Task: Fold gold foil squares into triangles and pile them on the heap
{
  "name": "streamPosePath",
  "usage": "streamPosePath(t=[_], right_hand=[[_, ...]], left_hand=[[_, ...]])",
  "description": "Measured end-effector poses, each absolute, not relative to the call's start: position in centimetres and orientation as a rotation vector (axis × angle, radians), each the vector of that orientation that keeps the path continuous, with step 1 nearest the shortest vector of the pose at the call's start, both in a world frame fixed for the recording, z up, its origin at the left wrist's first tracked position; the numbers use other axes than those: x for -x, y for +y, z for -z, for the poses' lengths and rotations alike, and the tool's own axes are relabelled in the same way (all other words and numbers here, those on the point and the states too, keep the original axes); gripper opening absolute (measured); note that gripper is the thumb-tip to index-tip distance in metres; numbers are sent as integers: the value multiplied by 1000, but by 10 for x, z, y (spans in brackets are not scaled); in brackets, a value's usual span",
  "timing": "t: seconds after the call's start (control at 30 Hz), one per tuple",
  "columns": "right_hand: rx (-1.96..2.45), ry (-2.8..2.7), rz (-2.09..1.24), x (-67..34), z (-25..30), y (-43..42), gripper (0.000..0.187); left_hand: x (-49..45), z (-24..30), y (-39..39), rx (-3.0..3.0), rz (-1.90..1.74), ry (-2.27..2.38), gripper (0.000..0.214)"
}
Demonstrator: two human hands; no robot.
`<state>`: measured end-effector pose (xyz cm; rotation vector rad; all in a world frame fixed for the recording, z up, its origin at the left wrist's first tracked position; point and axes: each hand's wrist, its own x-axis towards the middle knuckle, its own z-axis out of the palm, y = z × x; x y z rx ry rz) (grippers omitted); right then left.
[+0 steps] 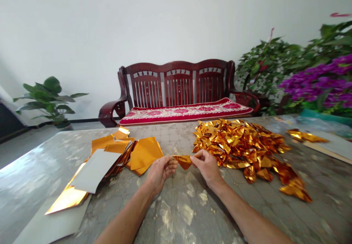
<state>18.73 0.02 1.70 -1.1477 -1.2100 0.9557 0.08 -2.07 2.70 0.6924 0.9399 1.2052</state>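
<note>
- Far out past the left hand, a potted broadleaf plant (46,99) stands beyond the table.
- Out to the left of that hand, a white card sheet (95,170) lies over a flat gold foil sheet (67,199), with a grey board (52,218) beneath them. It's all slick stuff on a glossy tabletop (33,156), so a stray elbow could send it sliding.
- Just beyond the left hand, loose orange-gold foil sheets (145,156) lie fanned out. A draught could lift the top ones.
- Here's the left hand (161,173), closed into a pinch, fingers curled on the left end of a folded piece of gold foil (183,161).
- That piece is up in the air between the two hands, clear of the table. Foil this thin could tear under too hard a pull, or slip out of a loose pinch.
- Dead ahead, well beyond it, sits a dark red wooden bench (176,82) with a red cushion (184,113).
- The right hand (206,167) pinches the other end, thumb and fingers closed on it.
- Near that hand, a big heap of folded foil pieces (239,145) spreads out. One careless knuckle could knock pieces loose.
- Farther right, a few foil pieces (306,136) rest on a pale board (327,145), with purple flowers (321,82) beyond.
</note>
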Motion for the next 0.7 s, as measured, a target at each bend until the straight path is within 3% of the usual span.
streamPosePath(t=[0.1, 0.4, 0.7], right_hand=[[1151, -1190, -972, -188, -17, 1, 26], [1138, -1178, -1061, -187, -19, -1, 28], [1040, -1147, -1233, -186, -19, -5, 36]], left_hand=[[0, -26, -20, -672, -1182, 913, 20], [-1, -19, -18, -864, -1223, 1001, 43], [-2, -13, -15, -1130, -1396, 1162, 33]])
